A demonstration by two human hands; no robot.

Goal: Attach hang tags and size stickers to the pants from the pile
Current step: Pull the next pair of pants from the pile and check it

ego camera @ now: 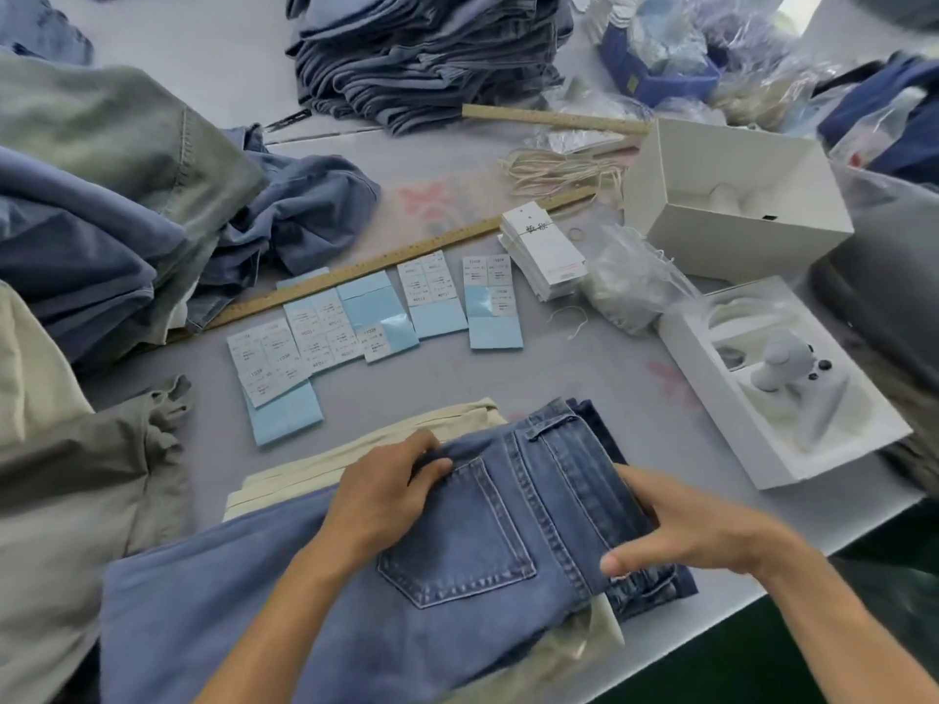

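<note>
We're looking down at a folded pair of blue jeans point(488, 520) lying at the near edge of the grey table point(533, 368), back pocket up, waistband toward the right. Our left hand point(386, 490) rests on the denim just left of the pocket, fingers curled and pinching a fold of fabric at the pocket's upper corner. Our right hand point(691, 530) grips the waistband end, thumb on top, fingers wrapped around the edge. Under the jeans lies a cream pair of pants point(355, 459), sticking out toward the left and beyond.

Just past the jeans, we see sheets of size stickers point(376, 317) on pale blue backing, spread in a row. Behind them a long wooden ruler point(355, 276) runs diagonally. To its right sits a stack of white hang tags point(543, 251), with a bundle of cream strings point(564, 170) further back, beside a second ruler point(554, 119).

On the right, an open white box point(731, 200) and a white tray point(782, 383) holding a grey controller crowd the table edge. Heaps of blue and grey-green pants point(101, 195) fill the left side, and a neat stack of folded jeans point(427, 58) stands at the back.
</note>
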